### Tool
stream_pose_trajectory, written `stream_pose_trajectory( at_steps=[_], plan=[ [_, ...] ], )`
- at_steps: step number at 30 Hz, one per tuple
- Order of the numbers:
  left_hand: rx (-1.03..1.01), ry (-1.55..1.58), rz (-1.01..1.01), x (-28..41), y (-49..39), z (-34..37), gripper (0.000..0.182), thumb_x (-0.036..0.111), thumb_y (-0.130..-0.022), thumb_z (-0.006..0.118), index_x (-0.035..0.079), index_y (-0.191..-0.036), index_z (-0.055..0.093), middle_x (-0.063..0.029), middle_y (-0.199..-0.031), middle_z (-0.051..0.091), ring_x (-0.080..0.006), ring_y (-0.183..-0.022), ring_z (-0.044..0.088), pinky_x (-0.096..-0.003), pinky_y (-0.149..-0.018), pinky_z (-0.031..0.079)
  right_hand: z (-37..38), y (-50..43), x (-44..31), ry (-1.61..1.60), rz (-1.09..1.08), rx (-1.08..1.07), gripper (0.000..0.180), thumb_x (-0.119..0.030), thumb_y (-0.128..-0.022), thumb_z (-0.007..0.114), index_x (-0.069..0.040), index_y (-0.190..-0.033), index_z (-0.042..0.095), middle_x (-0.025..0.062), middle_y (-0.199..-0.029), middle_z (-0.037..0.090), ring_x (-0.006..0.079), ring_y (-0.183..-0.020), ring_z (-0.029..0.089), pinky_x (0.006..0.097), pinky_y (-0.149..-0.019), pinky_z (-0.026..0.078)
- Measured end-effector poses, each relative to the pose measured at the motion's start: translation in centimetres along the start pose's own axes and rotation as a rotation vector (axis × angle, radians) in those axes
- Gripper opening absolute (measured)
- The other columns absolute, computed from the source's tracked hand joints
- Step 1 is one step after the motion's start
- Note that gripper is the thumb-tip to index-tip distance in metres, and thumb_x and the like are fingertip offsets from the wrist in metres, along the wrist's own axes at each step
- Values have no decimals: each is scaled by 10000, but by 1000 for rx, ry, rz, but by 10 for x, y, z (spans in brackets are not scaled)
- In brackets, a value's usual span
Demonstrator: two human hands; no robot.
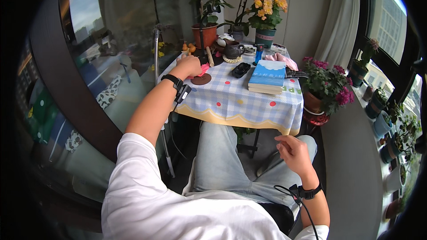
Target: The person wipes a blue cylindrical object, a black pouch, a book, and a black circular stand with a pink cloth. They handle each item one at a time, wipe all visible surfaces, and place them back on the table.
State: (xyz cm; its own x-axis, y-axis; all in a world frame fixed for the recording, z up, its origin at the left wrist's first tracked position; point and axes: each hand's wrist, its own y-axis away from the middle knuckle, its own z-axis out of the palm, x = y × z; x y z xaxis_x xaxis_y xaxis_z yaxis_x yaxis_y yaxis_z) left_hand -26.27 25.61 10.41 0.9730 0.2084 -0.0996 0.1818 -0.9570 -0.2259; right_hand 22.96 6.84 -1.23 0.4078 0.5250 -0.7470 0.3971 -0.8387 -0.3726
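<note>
My left hand (189, 65) reaches over the far left part of the table, beside a bright pink cloth (204, 69) and a brown round coaster (201, 79). Its fingertips are hidden behind the hand, so any hold is unclear. Small orange fruits (188, 47) and a light wooden stick (209, 56) lie just beyond it. Above my right knee, my right hand (293, 153) hovers with loosely bent fingers and nothing in them. A blue-covered book (268, 73) rests on another on the checked tablecloth (230, 98), right of a small black tray (241, 70).
A dark clay pitcher (233, 50), a blue torch lighter (258, 55) and a pink cloth bundle (283, 60) stand or lie farther back. Potted flowers (267, 15) rise behind. At left are a metal pole (156, 53) and glass; potted chrysanthemums (325, 83) flank the right.
</note>
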Motion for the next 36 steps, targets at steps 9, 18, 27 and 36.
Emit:
stream_pose_trajectory(
  at_steps=[9,18,27,36],
  plan=[
    [34,316,-210,43,-56,15,923,660,-946,729,2,-1570,553,-272,-1439,702,-436,-1340,684,-515,-1099,554,-2,14,16,-2,111,-15,221,34,-995,736,22,-1214,763,100,-886,693,121,-661,638,282,-629,527],
    [63,291,-77,13,-93,52,426,183,-937,716,-28,-1299,640,-233,-1177,690,-362,-1024,696,-492,-842,532,-12,34,17,55,110,-5,231,37,-1029,676,40,-1249,747,66,-859,721,94,-671,670,263,-623,538],
    [164,446,-45,-48,-22,-5,270,136,-866,854,21,-1110,847,-151,-917,815,-272,-837,781,-414,-790,596,-23,56,22,-63,186,121,205,-6,-1032,726,26,-1228,780,85,-867,746,111,-658,691,271,-615,556],
    [143,414,-161,-105,67,-34,350,176,-870,860,41,-1190,813,-195,-1093,820,-360,-996,800,-433,-907,620,-32,68,24,-119,262,169,208,22,-1055,669,44,-1230,779,71,-865,767,98,-659,699,255,-614,569]
  ],
)
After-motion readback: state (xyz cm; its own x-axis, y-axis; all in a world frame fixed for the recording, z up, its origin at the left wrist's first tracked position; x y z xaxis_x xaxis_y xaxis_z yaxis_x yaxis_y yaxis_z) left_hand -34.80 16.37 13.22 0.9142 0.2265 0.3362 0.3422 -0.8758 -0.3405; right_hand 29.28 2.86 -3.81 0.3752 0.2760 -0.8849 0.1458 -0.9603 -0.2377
